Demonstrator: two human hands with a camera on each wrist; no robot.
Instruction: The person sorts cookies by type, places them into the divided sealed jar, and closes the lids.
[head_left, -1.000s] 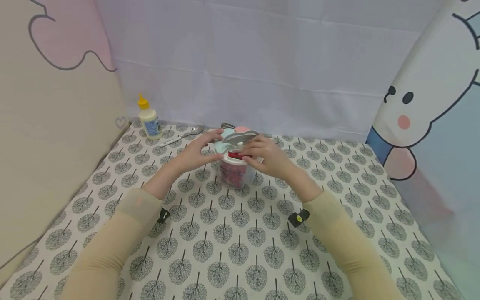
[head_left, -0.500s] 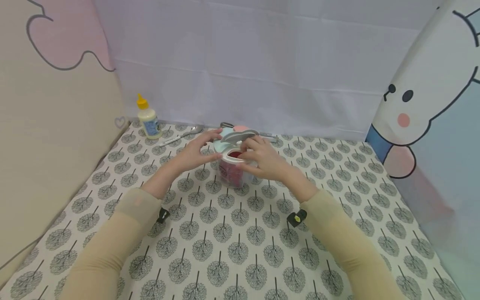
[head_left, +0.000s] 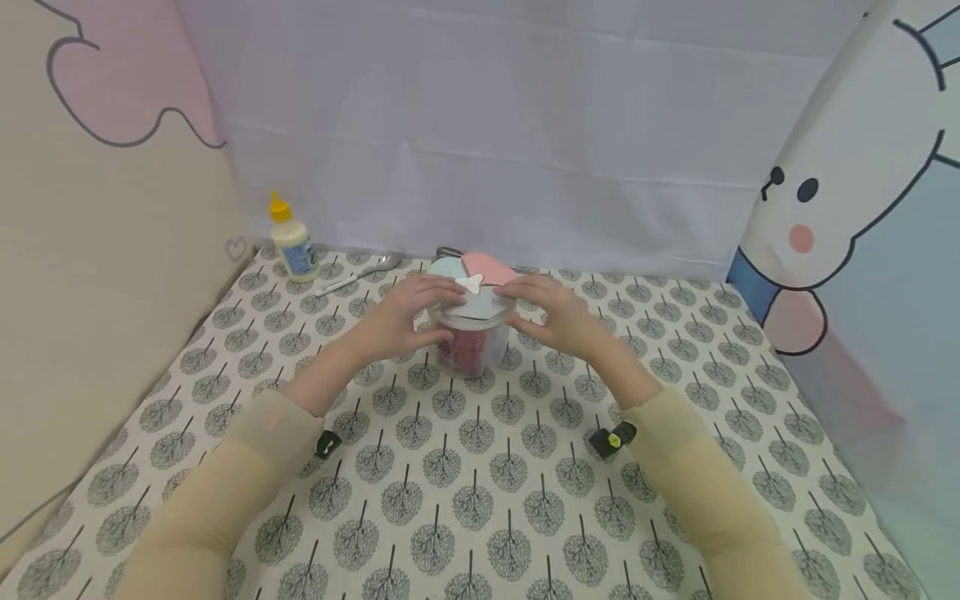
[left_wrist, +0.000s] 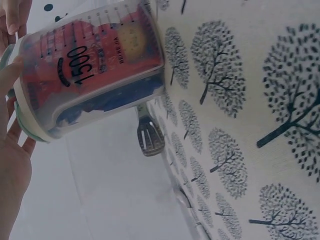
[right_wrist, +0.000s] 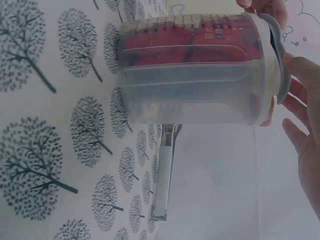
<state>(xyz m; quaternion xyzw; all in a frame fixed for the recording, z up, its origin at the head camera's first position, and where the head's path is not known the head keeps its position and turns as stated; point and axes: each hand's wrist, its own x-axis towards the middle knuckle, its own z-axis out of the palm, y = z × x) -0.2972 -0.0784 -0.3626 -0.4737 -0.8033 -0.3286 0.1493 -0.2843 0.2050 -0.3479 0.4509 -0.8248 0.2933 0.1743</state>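
A clear storage jar point(head_left: 467, 354) with measuring marks stands upright on the patterned cloth, red packets point(left_wrist: 55, 55) inside. Its round lid has a mint section, a pink section point(head_left: 489, 267), a grey flap point(right_wrist: 282, 55) and a white butterfly-shaped knob point(head_left: 471, 283). My left hand point(head_left: 401, 317) grips the lid's left side, fingers over the top and thumb by the rim. Extended fingers of my right hand point(head_left: 566, 321) touch the grey flap from the right. That flap lies nearly flat, with a dark gap at its edge in the right wrist view.
A glue bottle point(head_left: 296, 247) with a yellow cap stands at the back left. To its right lies a metal spoon point(head_left: 360, 275). Behind the jar lies a slotted turner point(left_wrist: 149, 134). A white curtain point(head_left: 525, 125) hangs along the table's back edge.
The red packet that stuck out of the lid opening has gone down inside. The grey flap has swung from raised to nearly flat. My right hand has shifted onto the lid's right side.
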